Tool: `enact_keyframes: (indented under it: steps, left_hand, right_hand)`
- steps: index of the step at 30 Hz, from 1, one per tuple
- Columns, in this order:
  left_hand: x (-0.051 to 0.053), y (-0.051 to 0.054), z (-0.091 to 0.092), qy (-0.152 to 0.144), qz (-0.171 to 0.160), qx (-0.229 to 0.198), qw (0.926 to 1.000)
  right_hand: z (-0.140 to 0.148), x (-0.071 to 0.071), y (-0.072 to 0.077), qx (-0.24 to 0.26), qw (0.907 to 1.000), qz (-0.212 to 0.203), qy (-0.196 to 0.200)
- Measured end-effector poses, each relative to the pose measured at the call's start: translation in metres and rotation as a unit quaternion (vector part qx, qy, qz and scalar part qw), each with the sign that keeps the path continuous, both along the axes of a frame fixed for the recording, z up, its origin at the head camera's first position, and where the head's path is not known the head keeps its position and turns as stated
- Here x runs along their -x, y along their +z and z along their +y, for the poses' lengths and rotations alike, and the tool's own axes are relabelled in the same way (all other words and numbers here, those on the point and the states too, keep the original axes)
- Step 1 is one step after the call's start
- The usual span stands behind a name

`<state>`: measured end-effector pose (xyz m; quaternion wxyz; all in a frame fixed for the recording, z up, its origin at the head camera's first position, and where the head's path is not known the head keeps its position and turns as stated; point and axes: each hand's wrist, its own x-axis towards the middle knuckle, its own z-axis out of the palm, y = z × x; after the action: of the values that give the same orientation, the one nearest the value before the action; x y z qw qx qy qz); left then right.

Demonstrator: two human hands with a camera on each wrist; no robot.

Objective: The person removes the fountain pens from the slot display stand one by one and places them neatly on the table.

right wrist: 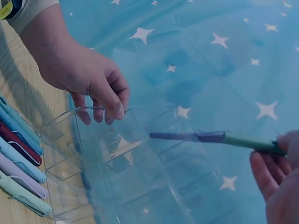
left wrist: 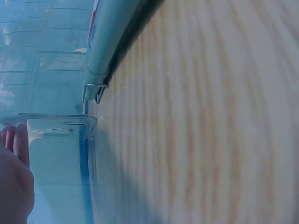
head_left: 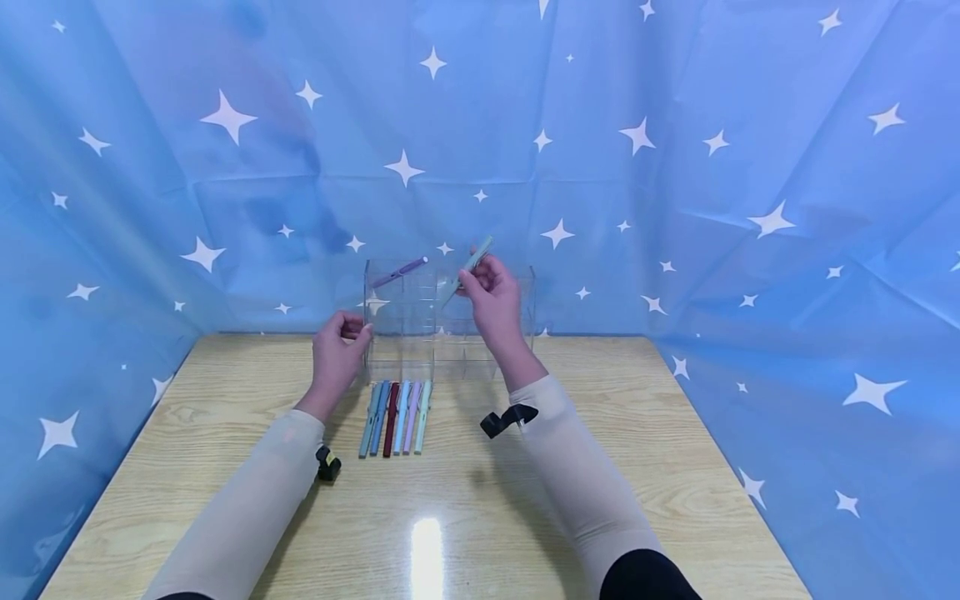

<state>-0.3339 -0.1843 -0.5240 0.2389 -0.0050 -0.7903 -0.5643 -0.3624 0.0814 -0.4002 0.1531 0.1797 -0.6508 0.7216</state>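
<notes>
A clear plastic compartment rack (head_left: pixel 418 363) stands at the back of the table. My left hand (head_left: pixel 337 358) grips its left side wall, thumb in front and fingers behind, as the right wrist view (right wrist: pixel 88 74) also shows. Above the rack's right half, my right hand (head_left: pixel 497 307) pinches a light green pen (head_left: pixel 480 252), tilted with its upper end to the right. A purple pen (head_left: pixel 400 272) lies slanted in the upper left of the rack. In front of the rack several pens lie side by side, among them a dark red pen (head_left: pixel 391 421) and a lilac pen (head_left: pixel 412 418).
The wooden table (head_left: pixel 660 483) reaches back to a blue curtain (head_left: pixel 480 108) with white stars, close behind the rack. A black wrist camera (head_left: pixel 507 419) sits on the right sleeve, another camera (head_left: pixel 327 463) on the left.
</notes>
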Motion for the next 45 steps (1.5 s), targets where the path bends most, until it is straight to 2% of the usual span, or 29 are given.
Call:
enact_keyframes:
  steps: [5, 17, 24, 33, 45]
  left_hand:
    - [0.001, -0.001, 0.0, 0.002, -0.002, 0.0, 1.0]
    - [-0.001, 0.001, 0.0, -0.001, -0.001, -0.007, 1.0]
    - [0.001, -0.001, 0.0, -0.003, -0.001, -0.008, 1.0]
    - [0.001, -0.002, -0.001, -0.004, -0.007, -0.007, 0.9999]
    - [0.001, -0.001, 0.0, -0.005, -0.016, -0.008, 0.9998]
  right_hand:
    - [0.004, -0.007, -0.003, -0.014, 0.9998, -0.005, 0.011]
    - [0.013, -0.028, -0.018, -0.043, 0.9953, -0.066, 0.056]
    - [0.017, -0.039, -0.027, -0.078, 0.99, -0.086, 0.08]
    - [0.019, -0.05, -0.042, -0.088, 0.9824, -0.129, 0.102]
    - [0.023, -0.064, -0.069, -0.115, 0.9696, -0.177, 0.124]
